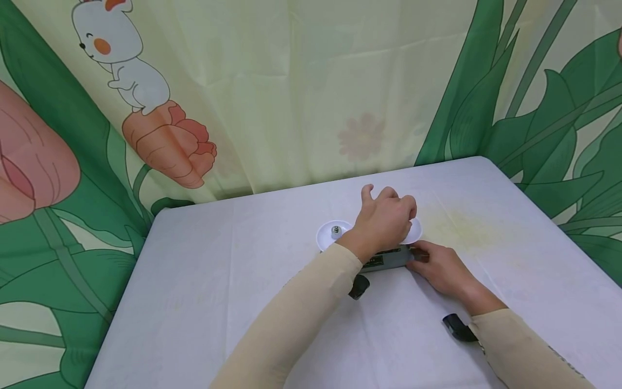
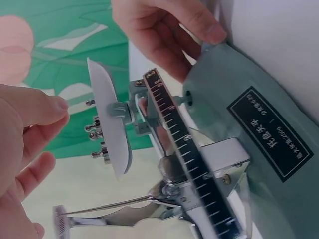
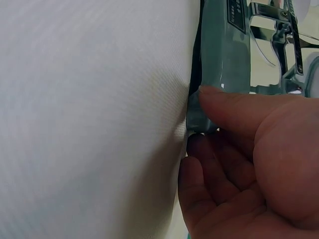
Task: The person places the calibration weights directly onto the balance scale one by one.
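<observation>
A grey-green pan balance [image 1: 386,260] with white pans stands on the table. Above its right pan [image 1: 414,231] is my left hand [image 1: 384,216]; the left wrist view shows thumb and fingertips beside that pan [image 2: 110,124] with nothing between them. Several small metal weights [image 2: 94,130] sit on this pan, one close to the fingertips. The left pan [image 1: 323,236] carries a metal piece [image 1: 336,232]. My right hand [image 1: 444,268] grips the right end of the balance's base [image 3: 227,59], thumb on top and fingers around the end.
A white cloth covers the table [image 1: 194,302], whose back edge meets a printed curtain [image 1: 291,97]. Black wrist cameras [image 1: 359,286] show beneath the forearms. The balance's graduated beam [image 2: 187,149] runs across the front below the pans.
</observation>
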The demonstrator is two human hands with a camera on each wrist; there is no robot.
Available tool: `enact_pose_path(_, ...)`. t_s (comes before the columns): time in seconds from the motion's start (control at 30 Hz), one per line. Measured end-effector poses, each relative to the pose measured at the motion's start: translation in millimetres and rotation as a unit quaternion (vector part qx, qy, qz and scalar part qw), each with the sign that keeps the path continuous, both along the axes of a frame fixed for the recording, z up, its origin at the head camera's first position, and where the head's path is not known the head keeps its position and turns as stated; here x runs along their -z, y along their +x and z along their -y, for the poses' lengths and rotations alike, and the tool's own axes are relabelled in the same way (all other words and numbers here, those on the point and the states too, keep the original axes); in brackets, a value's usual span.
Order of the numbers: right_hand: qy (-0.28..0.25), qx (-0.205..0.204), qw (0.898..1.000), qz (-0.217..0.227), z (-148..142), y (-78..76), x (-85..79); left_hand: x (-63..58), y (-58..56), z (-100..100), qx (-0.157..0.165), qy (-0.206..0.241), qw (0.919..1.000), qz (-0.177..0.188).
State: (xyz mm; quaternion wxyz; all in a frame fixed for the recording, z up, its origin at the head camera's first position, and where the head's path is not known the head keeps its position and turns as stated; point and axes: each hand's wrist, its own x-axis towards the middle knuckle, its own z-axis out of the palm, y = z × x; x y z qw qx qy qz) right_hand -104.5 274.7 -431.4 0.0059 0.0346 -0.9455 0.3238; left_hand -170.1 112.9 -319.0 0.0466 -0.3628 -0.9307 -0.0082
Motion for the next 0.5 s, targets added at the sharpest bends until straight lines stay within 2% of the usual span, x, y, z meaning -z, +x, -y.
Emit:
enact_pose_path(0.3,-0.002,-0.002,1.0,0.0,1.1,0.5,-1.0,-15.5,0.8,18.1,-0.005,0.063,0.9978,0.017)
enact_pose_path(0.5,0.0,-0.002,1.0,-0.001,1.7,1.1,-1.3,-22.3,5.3,37.3,-0.013,0.125,0.9917,0.027)
